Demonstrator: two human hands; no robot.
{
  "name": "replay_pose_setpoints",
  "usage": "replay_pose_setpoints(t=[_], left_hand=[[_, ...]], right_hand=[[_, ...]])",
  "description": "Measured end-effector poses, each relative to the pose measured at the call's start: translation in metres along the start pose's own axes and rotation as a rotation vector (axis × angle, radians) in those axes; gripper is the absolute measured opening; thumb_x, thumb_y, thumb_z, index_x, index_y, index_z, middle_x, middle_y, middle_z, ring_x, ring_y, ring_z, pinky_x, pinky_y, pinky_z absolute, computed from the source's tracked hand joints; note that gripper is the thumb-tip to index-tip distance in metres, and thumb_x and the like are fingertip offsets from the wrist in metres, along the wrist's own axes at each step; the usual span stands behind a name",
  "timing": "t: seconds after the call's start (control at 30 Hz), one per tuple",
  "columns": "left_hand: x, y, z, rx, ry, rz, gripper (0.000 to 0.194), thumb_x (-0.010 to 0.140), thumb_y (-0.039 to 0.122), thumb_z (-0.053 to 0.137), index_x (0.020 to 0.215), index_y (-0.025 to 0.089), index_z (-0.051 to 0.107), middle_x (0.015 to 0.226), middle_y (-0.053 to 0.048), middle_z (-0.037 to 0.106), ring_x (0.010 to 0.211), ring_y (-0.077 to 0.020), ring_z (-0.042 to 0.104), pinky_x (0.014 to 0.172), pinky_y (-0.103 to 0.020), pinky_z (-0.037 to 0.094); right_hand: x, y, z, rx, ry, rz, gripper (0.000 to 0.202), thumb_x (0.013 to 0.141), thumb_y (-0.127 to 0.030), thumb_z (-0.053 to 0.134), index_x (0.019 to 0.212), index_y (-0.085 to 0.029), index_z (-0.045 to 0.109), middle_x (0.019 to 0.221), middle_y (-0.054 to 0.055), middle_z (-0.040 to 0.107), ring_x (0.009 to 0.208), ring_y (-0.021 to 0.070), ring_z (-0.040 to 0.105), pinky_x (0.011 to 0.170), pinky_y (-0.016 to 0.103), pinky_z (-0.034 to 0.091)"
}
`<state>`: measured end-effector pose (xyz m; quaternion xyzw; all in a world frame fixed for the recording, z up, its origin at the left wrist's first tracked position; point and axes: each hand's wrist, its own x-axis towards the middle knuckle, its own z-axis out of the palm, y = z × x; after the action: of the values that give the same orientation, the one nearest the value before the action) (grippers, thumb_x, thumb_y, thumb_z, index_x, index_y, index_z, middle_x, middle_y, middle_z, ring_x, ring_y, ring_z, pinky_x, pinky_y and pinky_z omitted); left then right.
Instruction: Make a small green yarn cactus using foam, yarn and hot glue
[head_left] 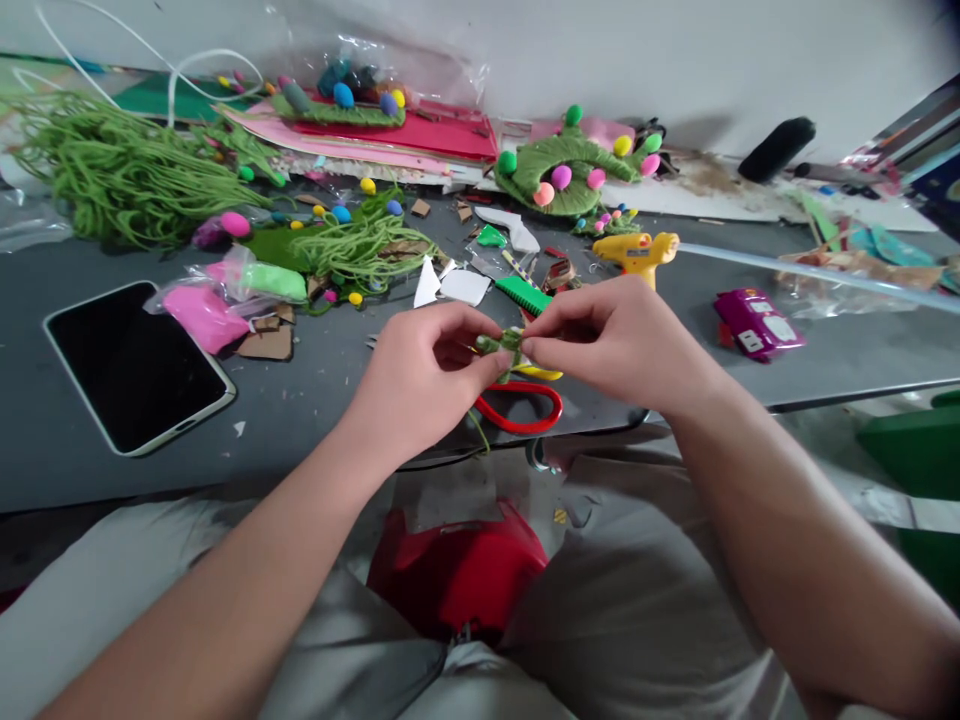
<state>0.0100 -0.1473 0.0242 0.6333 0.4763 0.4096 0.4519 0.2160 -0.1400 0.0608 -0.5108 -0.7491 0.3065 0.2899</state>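
Between the fingertips of both hands is a small green yarn-wrapped piece (508, 343), partly hidden by the fingers. My left hand (431, 375) pinches it from the left with thumb and index finger. From the right, my right hand (611, 340) pinches at its edge, thumb against index finger. A strand of green yarn (478, 428) hangs below the left fingers. Just beneath the hands lie scissors with red handles (556, 412) at the table's front edge. A green comb-like strip (523, 294) lies right behind the fingers.
A phone or tablet (135, 365) lies at left, near a pink bag (202, 315). Green yarn (127, 170) heaps behind it. A yellow glue gun (637, 253) with a long clear stick and a purple packet (757, 323) are at right. Yarn-wrapped shapes (559, 170) with coloured balls stand at the back.
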Motion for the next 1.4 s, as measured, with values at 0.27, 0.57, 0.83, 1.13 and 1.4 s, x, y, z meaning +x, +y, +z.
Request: replay_pose_setpoints(t=[0.27, 0.57, 0.83, 1.13, 1.4], left_hand=[[0.005, -0.006, -0.001, -0.083, 0.135, -0.01, 0.022, 0.072, 0.031, 0.089, 0.088, 0.021, 0.078, 0.082, -0.004, 0.076, 0.073, -0.0195, 0.069, 0.069, -0.031, 0.055], [0.007, -0.002, -0.002, -0.367, 0.233, -0.101, 0.031, 0.066, 0.034, 0.094, 0.086, 0.022, 0.075, 0.076, 0.0, 0.072, 0.071, -0.0173, 0.068, 0.07, -0.033, 0.058], [0.01, -0.002, -0.004, -0.638, 0.235, -0.168, 0.027, 0.066, 0.023, 0.093, 0.086, 0.021, 0.075, 0.084, 0.0, 0.075, 0.083, -0.0174, 0.073, 0.082, -0.033, 0.061], [0.009, 0.006, -0.005, -0.832, 0.166, -0.297, 0.019, 0.069, 0.016, 0.091, 0.081, 0.023, 0.077, 0.082, 0.002, 0.078, 0.079, -0.0129, 0.073, 0.077, -0.025, 0.061], [0.005, 0.003, -0.002, -0.755, 0.0, -0.292, 0.025, 0.064, 0.017, 0.094, 0.083, 0.02, 0.077, 0.08, 0.0, 0.077, 0.074, -0.0139, 0.073, 0.072, -0.026, 0.061]], right_hand=[[-0.005, -0.003, 0.02, -0.161, 0.099, -0.202, 0.013, 0.089, -0.017, 0.064, 0.085, -0.019, 0.076, 0.074, 0.001, 0.067, 0.063, 0.0117, 0.055, 0.06, 0.028, 0.043], [-0.008, -0.003, 0.028, -0.34, 0.162, -0.435, 0.02, 0.097, -0.019, 0.058, 0.099, -0.027, 0.076, 0.097, 0.005, 0.071, 0.085, 0.0191, 0.067, 0.076, 0.034, 0.053], [-0.006, -0.005, 0.027, -0.273, 0.187, -0.418, 0.025, 0.1, -0.017, 0.054, 0.107, -0.029, 0.076, 0.101, 0.006, 0.071, 0.089, 0.0187, 0.068, 0.078, 0.033, 0.056], [-0.005, -0.002, 0.027, -0.098, 0.238, -0.433, 0.022, 0.095, -0.013, 0.06, 0.1, -0.023, 0.079, 0.1, 0.006, 0.073, 0.079, 0.016, 0.065, 0.068, 0.03, 0.052], [0.008, 0.01, 0.005, 0.039, -0.067, -0.331, 0.016, 0.089, -0.013, 0.064, 0.087, -0.018, 0.079, 0.082, 0.001, 0.074, 0.073, 0.0126, 0.063, 0.067, 0.026, 0.048]])
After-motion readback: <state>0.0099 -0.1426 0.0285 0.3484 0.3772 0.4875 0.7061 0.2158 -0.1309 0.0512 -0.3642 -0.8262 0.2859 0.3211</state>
